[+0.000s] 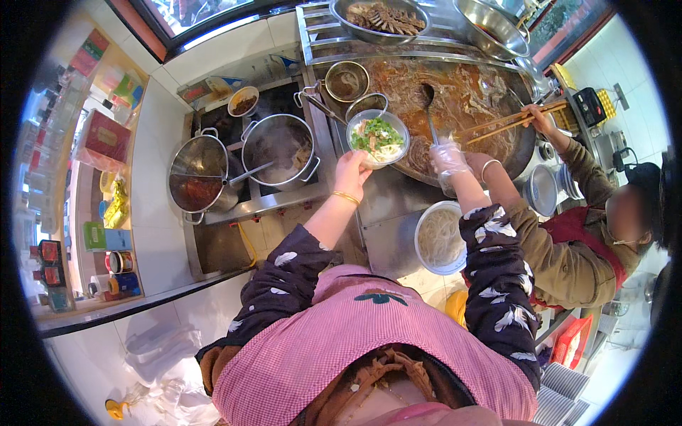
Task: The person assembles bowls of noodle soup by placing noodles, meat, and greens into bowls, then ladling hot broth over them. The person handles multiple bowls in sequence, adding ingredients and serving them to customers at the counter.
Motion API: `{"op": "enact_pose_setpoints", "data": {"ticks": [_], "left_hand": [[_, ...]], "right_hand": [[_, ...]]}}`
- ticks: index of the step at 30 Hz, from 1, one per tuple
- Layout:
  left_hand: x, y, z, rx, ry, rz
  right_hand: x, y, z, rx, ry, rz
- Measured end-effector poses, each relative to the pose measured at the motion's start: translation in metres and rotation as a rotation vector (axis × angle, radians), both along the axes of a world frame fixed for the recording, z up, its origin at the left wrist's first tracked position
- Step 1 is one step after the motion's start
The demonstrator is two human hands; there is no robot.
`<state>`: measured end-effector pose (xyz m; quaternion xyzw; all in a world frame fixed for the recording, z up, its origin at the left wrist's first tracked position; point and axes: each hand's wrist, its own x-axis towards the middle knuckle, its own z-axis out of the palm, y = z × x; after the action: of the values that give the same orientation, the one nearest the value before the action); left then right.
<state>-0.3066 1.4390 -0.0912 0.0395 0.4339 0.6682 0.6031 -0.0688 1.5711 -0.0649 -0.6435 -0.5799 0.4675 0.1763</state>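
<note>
My left hand [354,169] grips the near rim of a clear plastic bowl [378,139] with chopped green herbs, pale strips and bits of meat in it. My right hand [449,160], in a clear plastic glove, is closed around the handle of a metal ladle [427,101], its dark bowl over the simmering brown broth [397,80] in a very large round pan. Just beyond the plastic bowl, two wire-handled strainers [347,81] rest at the pan's left edge. Below my right forearm stands a white tub of noodles [440,237].
A co-worker [565,250] at the right holds long wooden chopsticks [511,121] over the pan. Steaming steel pots [279,149] and a divided pot [198,173] stand on the left stove. Behind the pan are a basin of meat [381,24] and another steel basin [493,29].
</note>
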Motion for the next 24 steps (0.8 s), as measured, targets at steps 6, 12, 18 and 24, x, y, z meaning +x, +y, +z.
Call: {"op": "enact_pose_setpoints", "data": {"ticks": [6, 12, 18, 24], "left_hand": [[0.003, 0.004, -0.002, -0.028, 0.022, 0.011], [0.007, 0.011, 0.005, -0.022, 0.042, -0.004], [0.008, 0.027, 0.004, -0.024, 0.064, -0.034], [0.009, 0.038, 0.004, -0.082, 0.152, -0.046]], "right_hand": [[0.05, 0.006, -0.022, 0.087, 0.093, 0.18], [0.075, -0.064, 0.056, -0.137, 0.401, -0.09], [0.058, -0.133, 0.155, -0.167, 0.662, -0.217], [0.057, -0.17, 0.184, -0.302, 0.617, -0.271]]}}
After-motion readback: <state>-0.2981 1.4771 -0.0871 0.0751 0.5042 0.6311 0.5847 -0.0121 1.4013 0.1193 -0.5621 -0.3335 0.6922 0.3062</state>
